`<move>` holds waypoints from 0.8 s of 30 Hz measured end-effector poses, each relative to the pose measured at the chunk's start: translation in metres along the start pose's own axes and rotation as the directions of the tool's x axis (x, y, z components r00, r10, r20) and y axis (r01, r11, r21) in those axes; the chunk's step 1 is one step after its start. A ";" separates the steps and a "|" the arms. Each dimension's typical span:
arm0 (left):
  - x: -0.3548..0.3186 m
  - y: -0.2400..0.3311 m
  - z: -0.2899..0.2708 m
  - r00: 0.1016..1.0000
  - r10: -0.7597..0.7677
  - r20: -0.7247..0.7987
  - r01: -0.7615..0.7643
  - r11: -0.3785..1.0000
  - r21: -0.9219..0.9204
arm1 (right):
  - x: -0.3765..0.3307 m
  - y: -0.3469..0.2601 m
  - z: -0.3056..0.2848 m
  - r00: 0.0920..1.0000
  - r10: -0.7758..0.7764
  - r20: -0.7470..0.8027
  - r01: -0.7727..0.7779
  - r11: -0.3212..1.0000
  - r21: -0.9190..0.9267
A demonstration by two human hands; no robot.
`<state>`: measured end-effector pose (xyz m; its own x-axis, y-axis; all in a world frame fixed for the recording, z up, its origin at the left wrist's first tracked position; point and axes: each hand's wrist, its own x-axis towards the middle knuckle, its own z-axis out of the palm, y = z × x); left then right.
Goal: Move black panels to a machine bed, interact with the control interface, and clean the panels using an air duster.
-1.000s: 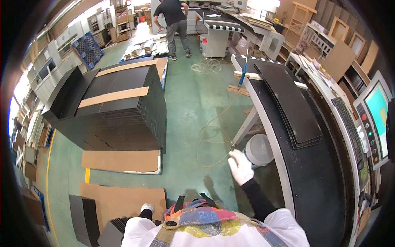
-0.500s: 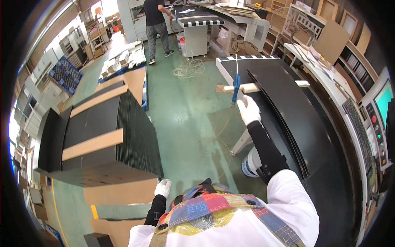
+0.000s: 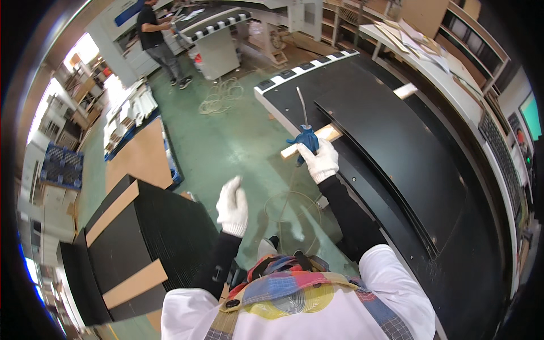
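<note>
My right hand (image 3: 321, 161), in a white glove, is closed round the body of a blue air blow gun (image 3: 306, 136). The gun's thin metal nozzle points up and away from me. It is held over a pale wooden strip (image 3: 330, 132) that sticks out from under black panels (image 3: 405, 153) on the right-hand table. My left hand (image 3: 232, 205), gloved in white too, is raised over the green floor, empty, with its thumb apart from the fingers.
To my left stands a tall stack of black panels (image 3: 170, 226) with brown strips on it. A coiled hose (image 3: 221, 96) lies on the floor ahead. Another person (image 3: 156, 42) stands at a far machine. A keyboard (image 3: 501, 150) and control panel are at far right.
My right hand has reached the blow gun and closed on it, turning it. My left hand has risen from beside the stack to in front of me. The view has swung right.
</note>
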<state>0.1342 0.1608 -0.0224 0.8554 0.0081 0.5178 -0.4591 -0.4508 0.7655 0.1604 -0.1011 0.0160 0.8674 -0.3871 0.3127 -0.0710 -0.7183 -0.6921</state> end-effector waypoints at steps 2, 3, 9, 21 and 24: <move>0.049 0.032 0.047 0.972 0.233 0.015 -0.233 0.972 -0.015 | -0.011 0.013 -0.008 0.994 0.087 -0.068 -0.039 0.856 0.516; 0.065 0.042 0.060 0.952 0.303 0.034 -0.302 0.953 -0.041 | -0.022 -0.011 -0.028 0.990 0.142 0.005 -0.113 0.766 0.633; 0.085 0.099 0.169 0.741 0.658 0.132 -0.543 0.704 -0.458 | -0.071 -0.034 -0.154 0.895 0.435 -0.099 -0.294 0.742 0.602; 0.056 0.115 0.231 0.521 0.745 0.416 -0.668 0.660 -0.344 | 0.019 -0.053 -0.215 0.758 0.528 0.382 -0.530 0.841 -0.110; 0.054 0.122 0.234 0.532 0.752 0.388 -0.676 0.654 -0.340 | 0.057 -0.068 -0.215 0.694 0.619 0.367 -0.439 0.768 -0.466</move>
<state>0.1799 -0.1025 0.0097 0.2029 -0.6813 0.7034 -0.9599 0.0036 0.2803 0.1092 -0.1988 0.2208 0.7388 -0.5013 -0.4505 -0.6650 -0.6510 -0.3661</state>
